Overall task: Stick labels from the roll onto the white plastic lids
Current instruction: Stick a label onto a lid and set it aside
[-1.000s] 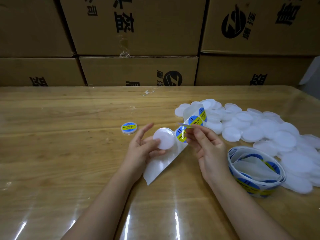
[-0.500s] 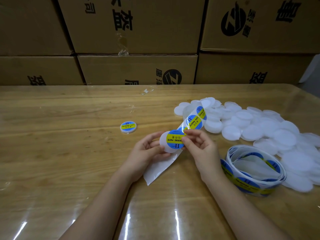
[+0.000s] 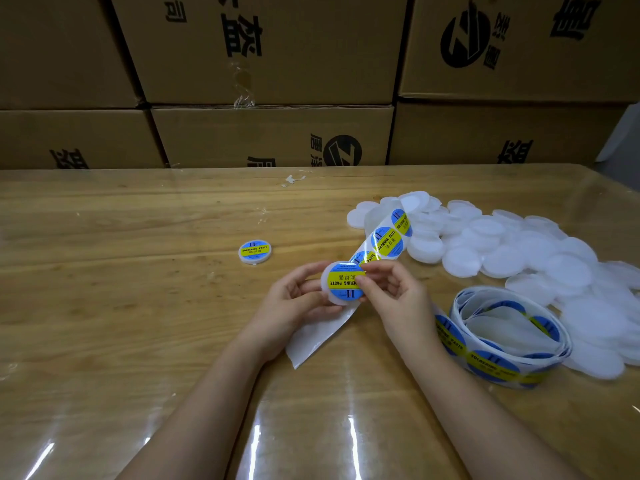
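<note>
A second ago the white plastic lid was bare; now a blue-and-yellow label covers it. The left hand pinches the lid's rim just above the surface. The right hand fingers pinch the label's edge down. One more lid looks nearly done, but the pile of bare lids waits. The cardboard boxes are shut, contents unseen.

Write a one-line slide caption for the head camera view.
The left hand holds a white lid; the right hand presses a blue-yellow label on it, label roll and bare lids nearby.
</note>
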### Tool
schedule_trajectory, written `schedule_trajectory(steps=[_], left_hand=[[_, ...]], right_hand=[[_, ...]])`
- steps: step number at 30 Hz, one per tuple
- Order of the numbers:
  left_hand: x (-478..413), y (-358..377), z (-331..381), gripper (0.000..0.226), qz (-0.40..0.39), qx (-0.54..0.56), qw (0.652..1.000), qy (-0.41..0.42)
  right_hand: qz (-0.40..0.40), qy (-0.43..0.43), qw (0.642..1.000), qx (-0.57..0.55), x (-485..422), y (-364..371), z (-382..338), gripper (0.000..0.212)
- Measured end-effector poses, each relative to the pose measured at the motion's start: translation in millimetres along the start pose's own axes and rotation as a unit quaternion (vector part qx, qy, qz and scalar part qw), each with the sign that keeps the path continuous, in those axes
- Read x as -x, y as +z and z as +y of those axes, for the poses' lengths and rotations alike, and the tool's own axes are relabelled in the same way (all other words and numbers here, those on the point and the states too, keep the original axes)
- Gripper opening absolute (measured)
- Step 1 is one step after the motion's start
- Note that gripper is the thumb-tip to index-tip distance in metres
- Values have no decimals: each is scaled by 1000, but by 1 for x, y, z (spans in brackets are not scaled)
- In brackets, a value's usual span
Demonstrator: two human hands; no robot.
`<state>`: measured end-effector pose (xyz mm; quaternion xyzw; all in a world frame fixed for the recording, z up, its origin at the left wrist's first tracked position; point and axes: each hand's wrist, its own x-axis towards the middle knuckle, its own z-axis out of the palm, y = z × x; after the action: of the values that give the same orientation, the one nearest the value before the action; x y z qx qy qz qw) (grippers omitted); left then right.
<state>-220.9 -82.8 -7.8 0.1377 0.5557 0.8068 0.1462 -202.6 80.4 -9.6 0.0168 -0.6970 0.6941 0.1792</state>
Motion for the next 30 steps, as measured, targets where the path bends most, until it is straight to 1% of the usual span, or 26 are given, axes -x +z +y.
schedule_trajectory(steps=[3, 7, 16, 25, 30], left_hand=[[0, 1, 1, 50, 7, -3, 1000, -2], [0, 1, 0, 42, 7, -13, 1000, 2], [0, 1, -3, 44, 12, -12, 1000, 6], [0, 1, -4, 40, 8, -17, 1000, 16], [-1, 0, -7, 33, 9, -47, 998, 30]], right_hand=[[-2, 0, 1000, 5, 0, -1, 1, 22], [-2, -3, 1000, 20, 0, 1, 1, 24], [-3, -7, 1000, 27, 1, 1, 1, 27], [-5, -15, 999, 48, 1, 1, 2, 28], [0, -25, 997, 78, 2, 2, 1, 28]])
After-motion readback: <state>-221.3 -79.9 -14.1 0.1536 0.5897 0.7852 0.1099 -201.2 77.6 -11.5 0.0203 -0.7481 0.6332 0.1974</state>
